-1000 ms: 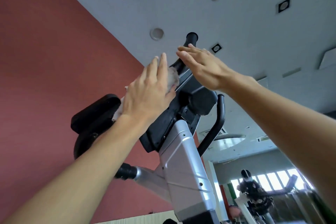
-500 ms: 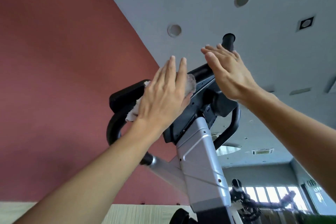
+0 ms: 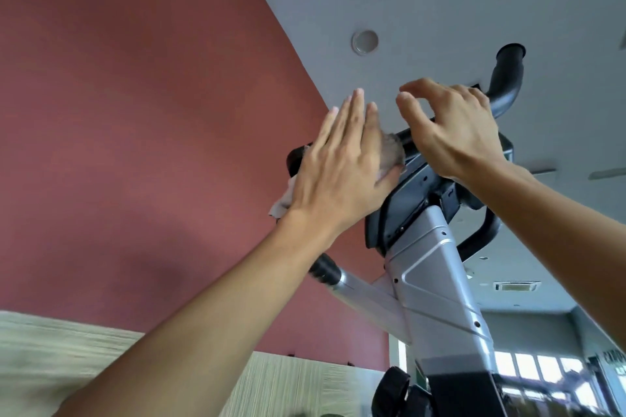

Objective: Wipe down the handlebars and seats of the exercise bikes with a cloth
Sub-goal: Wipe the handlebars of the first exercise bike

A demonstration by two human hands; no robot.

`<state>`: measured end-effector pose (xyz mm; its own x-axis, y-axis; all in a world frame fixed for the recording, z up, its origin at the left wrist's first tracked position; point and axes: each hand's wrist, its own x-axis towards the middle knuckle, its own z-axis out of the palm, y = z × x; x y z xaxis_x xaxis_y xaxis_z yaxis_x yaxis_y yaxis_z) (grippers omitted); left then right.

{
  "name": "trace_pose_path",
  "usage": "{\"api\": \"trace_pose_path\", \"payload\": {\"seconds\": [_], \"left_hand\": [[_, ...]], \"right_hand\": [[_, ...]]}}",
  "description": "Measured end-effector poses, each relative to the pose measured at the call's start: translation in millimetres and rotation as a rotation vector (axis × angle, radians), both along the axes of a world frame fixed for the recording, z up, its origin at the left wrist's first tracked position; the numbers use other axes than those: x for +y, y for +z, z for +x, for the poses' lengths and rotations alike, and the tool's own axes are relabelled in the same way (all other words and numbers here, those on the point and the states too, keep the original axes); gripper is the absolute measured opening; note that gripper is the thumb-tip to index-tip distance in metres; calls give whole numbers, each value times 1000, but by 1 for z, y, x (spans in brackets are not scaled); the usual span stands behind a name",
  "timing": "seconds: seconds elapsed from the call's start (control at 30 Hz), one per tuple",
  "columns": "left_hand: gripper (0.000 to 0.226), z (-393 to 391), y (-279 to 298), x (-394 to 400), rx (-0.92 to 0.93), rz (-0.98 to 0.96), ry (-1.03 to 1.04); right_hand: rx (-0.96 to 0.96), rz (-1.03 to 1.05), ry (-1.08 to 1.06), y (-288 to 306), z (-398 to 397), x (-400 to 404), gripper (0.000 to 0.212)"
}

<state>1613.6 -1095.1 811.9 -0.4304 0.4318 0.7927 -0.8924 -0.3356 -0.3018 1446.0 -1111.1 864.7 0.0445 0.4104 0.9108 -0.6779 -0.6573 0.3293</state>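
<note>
black handlebar (image 3: 506, 85), grey cloth (image 3: 494, 153), red wall (image 3: 135, 112)

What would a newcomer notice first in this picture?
Two bare arms reach up across the middle of the frame to an exercise bike. The left hand presses a cloth flat against the bike's black top, while the right hand hangs curled over the handlebar. A large red wall fills the left side.

The handlebar (image 3: 506, 85) looks like matt black rubber or foam, smooth and unmarked. The console (image 3: 403, 206) below it is black plastic with a faint sheen. The post (image 3: 437, 284) is silver metal — satin, lightly reflective. The cloth (image 3: 493, 154) is pale grey and fuzzy, its nap rough. The wall (image 3: 135, 112) is matt red paint — the panelling (image 3: 50, 349) beneath looks like streaked wood grain.
</note>
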Motion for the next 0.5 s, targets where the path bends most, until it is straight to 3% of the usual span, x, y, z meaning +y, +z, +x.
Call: {"api": "trace_pose_path", "payload": {"seconds": [0.17, 0.3, 0.5], "left_hand": [[86, 47, -29, -1, 42, 37, -97], [84, 35, -31, 0, 127, 26, -152], [77, 4, -2, -2, 12, -24, -94]], "right_hand": [[72, -30, -52, -9, 7, 7, 53], [113, 5, -104, -7, 2, 6, 52], [50, 27, -186, -14, 13, -12, 50]]}}
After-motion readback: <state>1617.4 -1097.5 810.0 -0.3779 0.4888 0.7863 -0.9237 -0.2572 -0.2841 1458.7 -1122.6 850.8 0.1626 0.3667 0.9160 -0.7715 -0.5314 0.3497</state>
